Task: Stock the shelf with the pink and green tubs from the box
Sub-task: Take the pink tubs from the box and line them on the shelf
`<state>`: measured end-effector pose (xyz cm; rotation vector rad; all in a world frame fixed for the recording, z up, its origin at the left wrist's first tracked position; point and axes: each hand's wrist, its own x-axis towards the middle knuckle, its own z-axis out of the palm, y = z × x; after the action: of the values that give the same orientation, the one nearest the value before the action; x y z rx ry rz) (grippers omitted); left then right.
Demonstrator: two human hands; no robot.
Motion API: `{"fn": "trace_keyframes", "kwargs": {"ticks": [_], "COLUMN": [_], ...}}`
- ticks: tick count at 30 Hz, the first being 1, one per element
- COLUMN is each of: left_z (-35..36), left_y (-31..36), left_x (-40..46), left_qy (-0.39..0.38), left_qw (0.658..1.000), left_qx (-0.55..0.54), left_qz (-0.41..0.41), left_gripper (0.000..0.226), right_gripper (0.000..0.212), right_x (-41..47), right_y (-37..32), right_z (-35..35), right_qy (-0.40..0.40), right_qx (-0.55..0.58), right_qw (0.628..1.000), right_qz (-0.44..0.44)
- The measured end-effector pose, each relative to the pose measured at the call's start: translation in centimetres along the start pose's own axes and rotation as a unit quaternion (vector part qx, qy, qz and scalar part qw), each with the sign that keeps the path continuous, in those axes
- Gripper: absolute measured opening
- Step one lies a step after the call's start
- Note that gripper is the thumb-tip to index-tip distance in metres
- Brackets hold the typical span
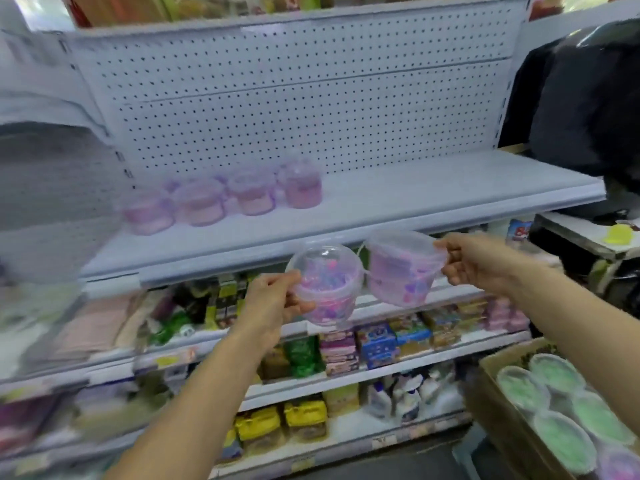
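Observation:
My left hand (pixel 273 303) grips a clear tub of pink filling (pixel 329 289), tilted so its domed lid faces me. A second pink tub (pixel 401 268) is held at its right rim by my right hand (pixel 474 265). Both tubs hang side by side in front of the white shelf's front edge (pixel 346 230), just below its level. Several pink tubs (pixel 221 199) stand in a row on the left part of that shelf. A cardboard box (pixel 498 410) at the lower right holds several green tubs (pixel 557 400).
A white pegboard (pixel 294 98) backs the shelf, whose right half is bare. Lower shelves carry packaged goods (pixel 377 344) and bottles (pixel 401 396). A dark bulky bag (pixel 585 98) sits to the right, above a counter (pixel 588 233).

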<state>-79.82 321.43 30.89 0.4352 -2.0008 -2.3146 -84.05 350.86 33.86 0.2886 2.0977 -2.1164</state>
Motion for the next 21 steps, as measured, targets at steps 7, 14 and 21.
{"fn": "trace_keyframes", "kwargs": {"ticks": [7, 14, 21], "left_z": [-14.3, -25.2, -31.4], "left_y": [5.1, 7.9, 9.6], "left_x": [2.3, 5.0, 8.2], "left_qy": [0.063, 0.113, 0.127], "left_qw": [0.997, 0.993, 0.99], "left_qx": [0.025, -0.012, -0.038], "left_qz": [0.03, 0.044, 0.049], "left_gripper": [0.013, 0.023, 0.037], "right_gripper": [0.014, 0.009, 0.007], "right_x": [2.8, 5.7, 8.8], "right_y": [-2.5, -5.4, -6.6], "right_z": [16.8, 30.9, 39.3], "right_qy": [-0.072, -0.067, -0.048], "right_qx": [-0.012, -0.041, -0.084], "right_qw": [0.997, 0.994, 0.993], "right_qz": [-0.031, -0.07, -0.065]}}
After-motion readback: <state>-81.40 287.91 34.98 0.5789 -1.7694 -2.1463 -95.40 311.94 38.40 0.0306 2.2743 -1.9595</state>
